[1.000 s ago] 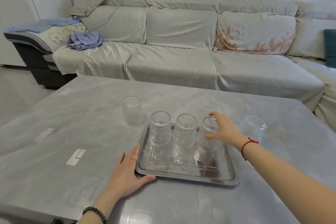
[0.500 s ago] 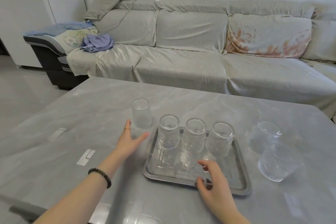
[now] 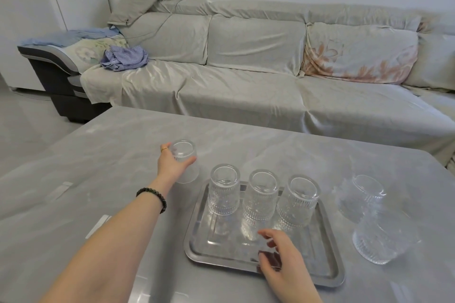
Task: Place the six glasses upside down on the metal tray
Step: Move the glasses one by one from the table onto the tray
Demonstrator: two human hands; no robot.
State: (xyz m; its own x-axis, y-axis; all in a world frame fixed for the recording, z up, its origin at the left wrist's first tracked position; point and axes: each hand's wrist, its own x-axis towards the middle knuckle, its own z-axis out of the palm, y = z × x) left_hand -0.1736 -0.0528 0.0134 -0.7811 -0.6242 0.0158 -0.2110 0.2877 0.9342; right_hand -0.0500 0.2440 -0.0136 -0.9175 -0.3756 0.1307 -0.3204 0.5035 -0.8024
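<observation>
A metal tray (image 3: 197, 248) lies on the grey table. Three ribbed glasses stand upside down along its far side: left (image 3: 224, 189), middle (image 3: 261, 195), right (image 3: 299, 200). Left of the tray stands a fourth glass (image 3: 187, 167), upside down on the table, and my left hand (image 3: 171, 163) is wrapped around it. Two more glasses sit on the table right of the tray, the farther one (image 3: 362, 198) and the nearer one (image 3: 384, 238). My right hand (image 3: 280, 257) rests on the tray's near edge, fingers loosely curled.
The grey table (image 3: 98, 155) stretches left and far beyond the tray. Behind it runs a cloth-covered sofa (image 3: 246, 91) with clothes heaped at its left end. White stickers (image 3: 60, 190) mark the table's left part.
My left hand reached forward from beside the tray and took hold of the glass on the table. My right hand left the right-hand tray glass and came down onto the tray's near edge.
</observation>
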